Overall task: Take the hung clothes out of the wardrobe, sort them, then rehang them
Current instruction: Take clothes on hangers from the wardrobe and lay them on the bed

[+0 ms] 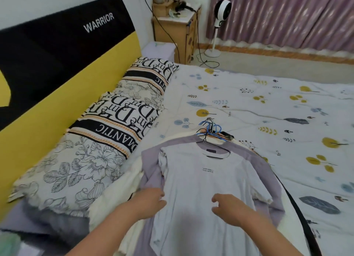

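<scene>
A stack of clothes on hangers lies on the bed (268,102). On top is a white T-shirt (206,179) with small chest print, over a lilac shirt (151,169) and cream garments (132,171). Blue and black hanger hooks (210,129) bunch at the collars. My left hand (151,200) rests at the white shirt's left edge, its fingers curled onto the fabric. My right hand (228,206) hovers over the shirt's middle with fingers loosely curled, holding nothing. A black strap (298,208) runs along the stack's right side.
Two patterned pillows (115,125) lie along the yellow and black headboard (57,64) on the left. A wooden bedside cabinet (172,29), a white standing fan (220,16) and purple curtains (287,16) stand beyond the bed.
</scene>
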`<action>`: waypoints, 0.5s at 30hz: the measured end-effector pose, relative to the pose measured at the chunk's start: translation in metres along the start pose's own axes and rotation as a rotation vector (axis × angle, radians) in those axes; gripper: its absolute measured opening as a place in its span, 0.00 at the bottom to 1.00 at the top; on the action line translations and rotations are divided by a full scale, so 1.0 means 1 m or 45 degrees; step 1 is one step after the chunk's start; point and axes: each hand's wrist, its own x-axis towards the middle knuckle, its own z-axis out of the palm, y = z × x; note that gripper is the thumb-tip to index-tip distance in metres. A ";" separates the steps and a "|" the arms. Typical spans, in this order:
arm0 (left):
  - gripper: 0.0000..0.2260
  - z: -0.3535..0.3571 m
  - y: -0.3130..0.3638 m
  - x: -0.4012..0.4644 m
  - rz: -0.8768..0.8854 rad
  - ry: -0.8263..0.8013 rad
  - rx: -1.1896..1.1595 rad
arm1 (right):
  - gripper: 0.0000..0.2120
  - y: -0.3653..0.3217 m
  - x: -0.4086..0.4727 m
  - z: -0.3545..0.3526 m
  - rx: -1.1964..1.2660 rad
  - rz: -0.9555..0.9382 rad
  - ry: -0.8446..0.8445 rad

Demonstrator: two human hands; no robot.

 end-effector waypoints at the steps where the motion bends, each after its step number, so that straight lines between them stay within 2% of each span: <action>1: 0.19 0.001 -0.006 -0.020 -0.015 0.017 -0.012 | 0.21 -0.006 -0.014 0.007 -0.001 -0.002 -0.018; 9: 0.19 0.028 -0.046 -0.156 -0.245 0.243 -0.253 | 0.21 -0.040 -0.084 0.039 -0.092 -0.090 0.009; 15: 0.17 0.066 -0.062 -0.238 -0.500 0.487 -0.516 | 0.21 -0.067 -0.097 0.040 -0.367 -0.279 -0.005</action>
